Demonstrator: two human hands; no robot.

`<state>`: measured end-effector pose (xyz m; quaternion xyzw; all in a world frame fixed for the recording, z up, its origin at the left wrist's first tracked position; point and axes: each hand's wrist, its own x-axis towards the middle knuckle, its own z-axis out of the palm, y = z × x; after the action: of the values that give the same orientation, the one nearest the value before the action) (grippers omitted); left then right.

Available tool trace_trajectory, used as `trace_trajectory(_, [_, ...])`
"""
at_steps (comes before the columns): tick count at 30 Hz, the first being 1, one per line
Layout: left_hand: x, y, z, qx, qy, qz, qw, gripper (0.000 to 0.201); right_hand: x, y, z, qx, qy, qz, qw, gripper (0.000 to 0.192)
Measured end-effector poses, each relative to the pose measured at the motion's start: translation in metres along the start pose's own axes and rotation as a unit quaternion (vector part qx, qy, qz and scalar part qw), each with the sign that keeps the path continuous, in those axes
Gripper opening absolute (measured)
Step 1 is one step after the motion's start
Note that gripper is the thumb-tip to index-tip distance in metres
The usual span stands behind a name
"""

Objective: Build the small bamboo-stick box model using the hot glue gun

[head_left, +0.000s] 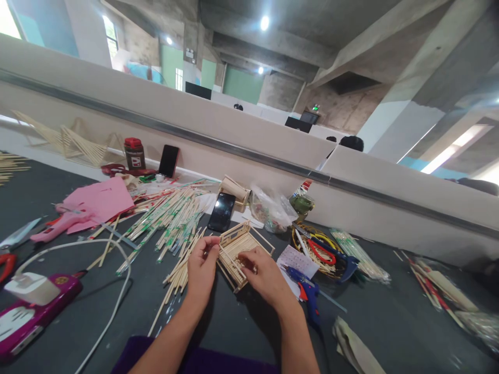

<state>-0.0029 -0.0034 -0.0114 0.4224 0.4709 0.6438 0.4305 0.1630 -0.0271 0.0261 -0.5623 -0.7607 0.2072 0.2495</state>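
Observation:
A small model built of thin wooden sticks (249, 237), with a slatted floor and raised rails, sits tilted between my hands above the dark table. My left hand (202, 265) pinches its left edge between thumb and fingers. Over the near right part of the model, my right hand (267, 275) has its fingers curled together at the slats; whatever they hold is too small to make out. Loose chopsticks (183, 272) lie just left of the model. On the right, a blue glue gun (310, 296) rests near my right wrist.
Wrapped chopsticks (171, 215) spread at left, beside pink sheets (103, 200) and a pink glue gun (58, 226). A phone (221, 212) lies behind the model. A basket with pliers (322, 252) stands right. A white cable (127, 280) loops from a purple power strip (54, 306).

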Motion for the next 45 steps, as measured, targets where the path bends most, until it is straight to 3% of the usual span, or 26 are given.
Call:
trace_trajectory(8, [0.000,-0.001,-0.001,-0.004,-0.004,-0.009,1.000,0.023,0.000,0.000,-0.001,-0.008,0.020,-0.007,1.000,0.028])
trace_trajectory(23, [-0.001,0.007,0.001,-0.010,-0.006,-0.018,1.000,0.021,-0.002,0.000,-0.005,0.059,-0.015,0.002,0.998,0.020])
trace_trajectory(27, [-0.001,0.009,0.002,-0.014,-0.003,-0.025,1.000,0.023,-0.003,0.002,-0.006,0.081,-0.002,0.008,0.997,0.025])
trace_trajectory(30, [-0.001,0.011,0.003,-0.016,0.002,-0.027,1.000,0.024,-0.002,0.004,-0.007,0.094,0.027,0.012,0.995,0.018])
trace_trajectory(32, [-0.001,0.012,0.003,-0.018,0.001,-0.029,0.999,0.024,0.000,0.006,-0.008,0.076,0.069,0.009,0.995,0.010])
trace_trajectory(36, [-0.001,0.013,0.003,-0.022,0.001,-0.028,0.999,0.024,0.004,0.011,-0.007,0.016,0.129,0.026,0.991,0.013])
trace_trajectory(45, [-0.001,0.007,0.003,-0.027,-0.001,-0.024,0.999,0.021,0.011,0.018,0.000,-0.077,0.085,0.024,0.993,0.016])
